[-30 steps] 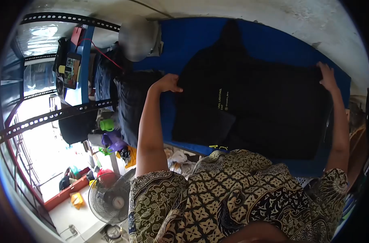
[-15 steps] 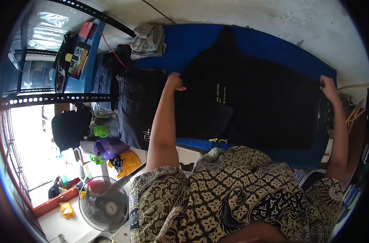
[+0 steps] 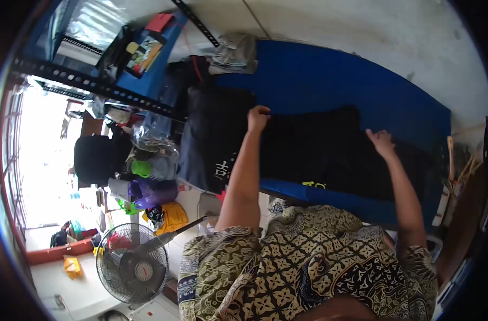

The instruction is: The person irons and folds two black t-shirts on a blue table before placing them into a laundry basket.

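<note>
A black shirt (image 3: 319, 150) lies folded lengthwise on the blue tabletop (image 3: 308, 75), with a small yellow print near its front edge. My left hand (image 3: 258, 117) is at the shirt's left end, its fingers curled together at the dark cloth. Over the right part of the shirt, at its far edge, is my right hand (image 3: 382, 143), with fingers apart and no cloth visibly gripped. Just left of my left hand sits a pile of folded dark shirts (image 3: 214, 134), the top one with white lettering.
Grey folded cloth (image 3: 234, 53) lies at the back left. A perforated metal shelf bar (image 3: 105, 88) crosses the left side, beside a phone (image 3: 145, 55) on a blue shelf. A standing fan (image 3: 134, 262) is at lower left. The wall borders the table's far side.
The spread shirt's far side has come over toward me, leaving a narrower strip and more blue tabletop showing. My right hand moved inward from the right end; the view shifted.
</note>
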### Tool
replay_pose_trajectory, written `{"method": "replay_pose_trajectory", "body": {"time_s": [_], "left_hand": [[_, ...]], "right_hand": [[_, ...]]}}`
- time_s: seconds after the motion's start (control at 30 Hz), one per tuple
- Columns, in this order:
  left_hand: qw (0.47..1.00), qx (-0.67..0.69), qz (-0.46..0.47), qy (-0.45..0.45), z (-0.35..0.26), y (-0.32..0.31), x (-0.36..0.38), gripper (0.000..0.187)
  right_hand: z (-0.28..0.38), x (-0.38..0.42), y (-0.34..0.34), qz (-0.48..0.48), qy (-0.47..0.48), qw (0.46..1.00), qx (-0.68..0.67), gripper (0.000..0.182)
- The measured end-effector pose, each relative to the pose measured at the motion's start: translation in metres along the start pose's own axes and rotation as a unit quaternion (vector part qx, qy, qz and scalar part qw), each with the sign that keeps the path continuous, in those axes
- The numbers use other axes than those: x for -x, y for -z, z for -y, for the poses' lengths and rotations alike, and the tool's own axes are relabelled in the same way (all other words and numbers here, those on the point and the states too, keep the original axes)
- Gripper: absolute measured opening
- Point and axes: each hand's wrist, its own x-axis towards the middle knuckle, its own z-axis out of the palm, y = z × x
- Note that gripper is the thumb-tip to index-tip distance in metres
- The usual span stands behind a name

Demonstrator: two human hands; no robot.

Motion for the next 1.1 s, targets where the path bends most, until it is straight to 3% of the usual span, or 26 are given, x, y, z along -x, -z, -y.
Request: {"method": "replay_pose_trajectory", "body": {"time_s": [0.03,0.1,0.13,0.23,0.27,0.3,0.33,0.37,0.4,0.43,0.47,0.5,0.53,0.6,0.63,0.67,0.73,0.83,0.87,0.93,1.03,1.1], "left_hand": [[1.000,0.008,-0.015,0.008,-0.001,-0.001,0.002,0.022],[0.999,0.021,-0.034,-0.008,-0.006,0.001,0.015,0.020],[0.999,0.016,-0.035,-0.010,-0.011,0.005,0.017,0.020],[0.999,-0.009,-0.030,-0.022,0.004,0.001,0.017,0.019],[0.999,-0.012,-0.015,-0.046,0.015,0.000,0.011,0.018],[1.000,-0.002,-0.001,0.020,-0.009,0.008,0.021,0.014],[0.999,-0.045,0.017,0.011,-0.004,0.010,0.019,0.016],[0.995,-0.053,0.002,0.082,-0.034,0.012,0.032,0.019],[0.999,0.017,0.029,0.019,-0.018,0.009,0.029,0.024],[0.998,-0.050,0.021,0.041,-0.033,0.005,0.029,0.026],[0.991,-0.117,0.015,0.064,-0.051,0.003,0.030,0.029],[0.874,-0.429,-0.150,-0.175,-0.061,-0.019,0.058,0.033],[0.875,-0.423,-0.137,-0.191,-0.074,-0.040,0.073,0.033],[0.898,-0.273,0.092,-0.333,-0.097,-0.071,0.101,0.037],[0.865,-0.246,0.176,-0.401,-0.109,-0.090,0.125,0.044],[0.821,-0.218,0.255,-0.462,-0.120,-0.108,0.150,0.050],[0.784,-0.271,0.301,-0.471,-0.117,-0.138,0.186,0.060],[0.772,-0.363,0.273,-0.444,-0.111,-0.158,0.198,0.062],[0.742,-0.395,0.246,-0.482,-0.109,-0.159,0.195,0.055],[0.754,-0.369,0.263,-0.476,-0.111,-0.154,0.197,0.053],[0.766,-0.333,0.266,-0.481,-0.116,-0.145,0.207,0.047],[0.744,-0.369,0.291,-0.475,-0.116,-0.144,0.211,0.044]], "right_hand": [[0.023,-0.009,-0.019,0.000,0.013,1.000,-0.005,0.052],[0.056,-0.018,-0.055,-0.158,0.038,0.987,-0.018,0.050],[0.066,-0.021,-0.065,-0.156,0.038,0.987,-0.024,0.050],[0.089,0.026,-0.064,0.117,0.127,0.953,-0.250,0.037],[0.096,0.071,-0.061,0.169,0.242,0.940,-0.173,0.032],[0.103,0.115,-0.058,0.208,0.359,0.903,-0.112,0.028],[0.088,0.141,-0.063,0.216,0.519,0.826,0.048,0.025],[0.069,0.154,-0.068,0.214,0.478,0.851,0.049,0.025],[0.048,0.168,-0.075,0.189,0.464,0.864,-0.055,0.027],[0.026,0.182,-0.079,0.151,0.452,0.865,-0.156,0.030],[0.000,0.184,-0.071,0.065,0.368,0.918,-0.134,0.033],[-0.030,0.176,-0.060,-0.020,0.286,0.952,-0.109,0.036],[-0.067,0.167,-0.059,-0.109,0.207,0.970,-0.069,0.040],[-0.128,0.156,-0.050,-0.233,0.083,0.968,0.034,0.046],[-0.151,0.150,-0.042,-0.270,0.041,0.957,0.097,0.048],[-0.173,0.143,-0.034,-0.276,0.040,0.956,0.095,0.048],[-0.208,0.130,-0.024,-0.248,0.091,0.932,0.247,0.048],[-0.242,0.108,-0.011,-0.268,0.173,0.914,0.249,0.040],[-0.251,0.102,-0.005,-0.268,0.172,0.916,0.244,0.040],[-0.260,0.093,0.009,-0.249,0.194,0.936,0.153,0.032],[-0.260,0.111,0.032,-0.309,0.252,0.901,0.168,0.028],[-0.268,0.121,0.027,-0.283,0.256,0.909,0.165,0.025]]}}
